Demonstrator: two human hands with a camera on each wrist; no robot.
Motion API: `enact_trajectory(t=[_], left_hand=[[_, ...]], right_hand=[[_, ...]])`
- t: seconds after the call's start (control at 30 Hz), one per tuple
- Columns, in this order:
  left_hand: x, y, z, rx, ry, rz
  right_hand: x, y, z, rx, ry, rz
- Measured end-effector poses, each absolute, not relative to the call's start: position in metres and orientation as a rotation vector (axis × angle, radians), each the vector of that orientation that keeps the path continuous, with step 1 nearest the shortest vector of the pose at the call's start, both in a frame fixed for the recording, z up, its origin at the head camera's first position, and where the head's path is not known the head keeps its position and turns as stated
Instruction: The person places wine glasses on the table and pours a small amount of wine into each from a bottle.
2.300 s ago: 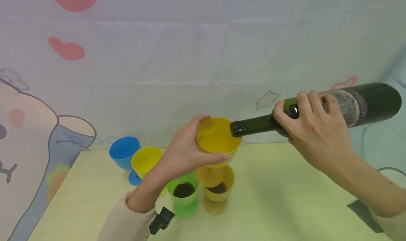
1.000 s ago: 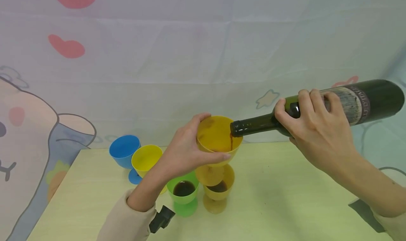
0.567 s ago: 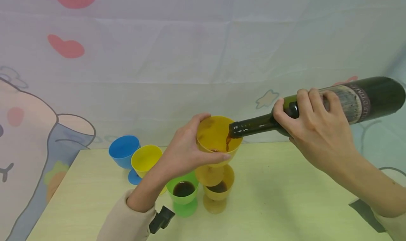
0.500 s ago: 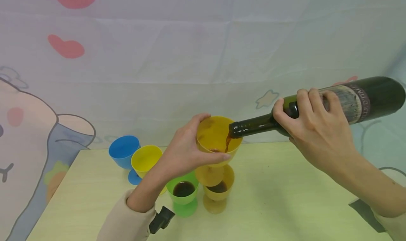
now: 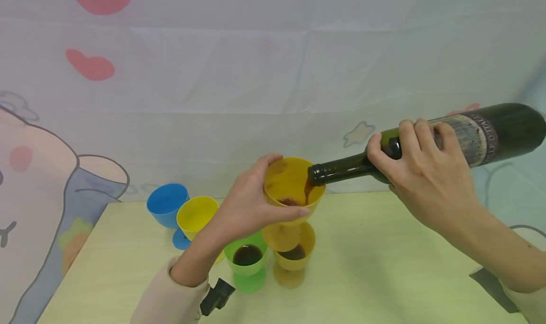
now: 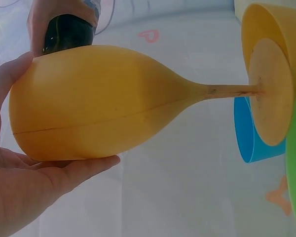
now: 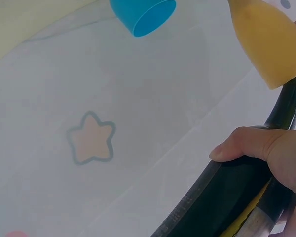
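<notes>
In the head view my left hand [image 5: 249, 201] grips the bowl of an orange-yellow plastic goblet [image 5: 294, 177], thumb on the near side and fingers behind. The left wrist view shows the goblet's whole bowl, stem and round foot [image 6: 271, 94]. My right hand [image 5: 426, 165] holds a dark green wine bottle [image 5: 512, 130] round its shoulder, tipped with the neck to the left. The mouth of the bottle is at the goblet's right rim. From it a thin stream of dark red liquid [image 5: 308, 191] runs into the bowl, where a small pool lies.
Below the held goblet stand a green goblet [image 5: 245, 267] and an orange goblet [image 5: 291, 271], each with dark liquid. Left of them are a yellow goblet [image 5: 197, 215] and a blue goblet [image 5: 166, 203] on the pale table [image 5: 106, 276]. A printed cloth [image 5: 239, 77] hangs behind.
Liquid has begun to run from the bottle since the oldest frame, and a red pool has grown in the held goblet. The bottle's base has risen slightly; the left hand stays put.
</notes>
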State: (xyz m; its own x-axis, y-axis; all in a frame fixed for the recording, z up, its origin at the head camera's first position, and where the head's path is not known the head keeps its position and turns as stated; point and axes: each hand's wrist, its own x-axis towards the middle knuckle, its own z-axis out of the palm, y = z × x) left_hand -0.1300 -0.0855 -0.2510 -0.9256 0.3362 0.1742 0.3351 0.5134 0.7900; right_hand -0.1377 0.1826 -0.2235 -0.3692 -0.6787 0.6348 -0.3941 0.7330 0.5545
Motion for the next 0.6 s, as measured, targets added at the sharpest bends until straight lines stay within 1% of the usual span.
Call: enact_trajectory(t=[0.6], left_hand=[[-0.1305,-0.0873,-0.2460,0.627,2.767,1.409]], right_hand=[[-0.1385,0.1827,-0.2273,0.811,-2.050,-0.338]])
